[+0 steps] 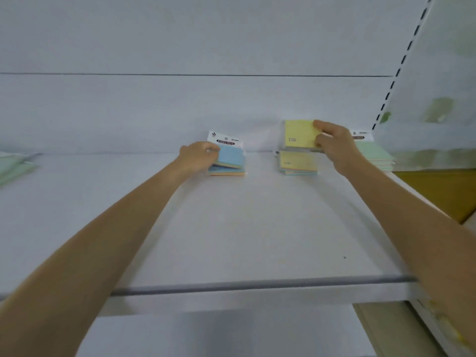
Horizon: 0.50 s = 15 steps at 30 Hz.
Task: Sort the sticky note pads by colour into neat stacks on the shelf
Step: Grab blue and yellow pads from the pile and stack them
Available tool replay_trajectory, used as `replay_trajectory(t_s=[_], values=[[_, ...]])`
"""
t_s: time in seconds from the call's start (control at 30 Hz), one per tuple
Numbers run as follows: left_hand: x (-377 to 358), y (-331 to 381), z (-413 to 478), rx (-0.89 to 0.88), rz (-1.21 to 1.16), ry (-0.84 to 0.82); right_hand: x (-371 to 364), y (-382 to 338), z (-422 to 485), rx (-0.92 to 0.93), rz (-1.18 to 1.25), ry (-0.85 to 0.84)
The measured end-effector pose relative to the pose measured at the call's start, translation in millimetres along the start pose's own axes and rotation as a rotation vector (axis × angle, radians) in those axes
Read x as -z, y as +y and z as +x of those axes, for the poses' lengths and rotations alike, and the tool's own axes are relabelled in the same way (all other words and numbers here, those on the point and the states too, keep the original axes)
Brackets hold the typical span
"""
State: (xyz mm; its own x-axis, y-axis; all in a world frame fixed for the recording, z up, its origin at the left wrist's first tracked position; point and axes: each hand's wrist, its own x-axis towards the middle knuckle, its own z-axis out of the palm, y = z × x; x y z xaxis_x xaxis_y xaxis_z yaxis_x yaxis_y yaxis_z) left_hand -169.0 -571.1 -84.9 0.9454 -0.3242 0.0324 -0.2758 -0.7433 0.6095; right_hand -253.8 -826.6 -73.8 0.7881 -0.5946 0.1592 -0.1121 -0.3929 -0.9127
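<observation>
At the back of the white shelf [231, 228], my left hand [198, 155] grips a blue sticky note pad [231, 155] with a white header card. This pad is tilted on top of a small blue stack [226, 171]. My right hand [334, 143] holds a yellow pad [300, 135] lifted above a yellow stack [297, 163]. Just right of that hand sits a green stack [373, 154], partly hidden by my wrist.
More green pads [15, 166] lie at the shelf's far left edge. A slotted upright [401, 63] and a translucent side panel [443, 86] close off the right side. The shelf's front lip [257, 286] runs across below my forearms.
</observation>
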Motion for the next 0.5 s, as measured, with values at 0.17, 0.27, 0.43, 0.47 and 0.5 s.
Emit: replay_trajectory(t_s=[0.17,0.27,0.43,0.47,0.5], values=[[-15,6,-11,0.026,0.246,0.135,-1,16,2,0.034,-0.226,-0.069],[-32,25,-28,-0.209,0.292,0.325,-6,22,-3,0.097,-0.347,-0.073],[-78,62,-42,-0.38,0.397,0.045,-1,36,0,0.165,-0.442,-0.156],[-86,66,-43,-0.363,0.435,0.016,2,36,0,0.193,-0.432,-0.185],[-91,69,-44,-0.344,0.464,0.003,6,36,0,0.231,-0.43,-0.231]])
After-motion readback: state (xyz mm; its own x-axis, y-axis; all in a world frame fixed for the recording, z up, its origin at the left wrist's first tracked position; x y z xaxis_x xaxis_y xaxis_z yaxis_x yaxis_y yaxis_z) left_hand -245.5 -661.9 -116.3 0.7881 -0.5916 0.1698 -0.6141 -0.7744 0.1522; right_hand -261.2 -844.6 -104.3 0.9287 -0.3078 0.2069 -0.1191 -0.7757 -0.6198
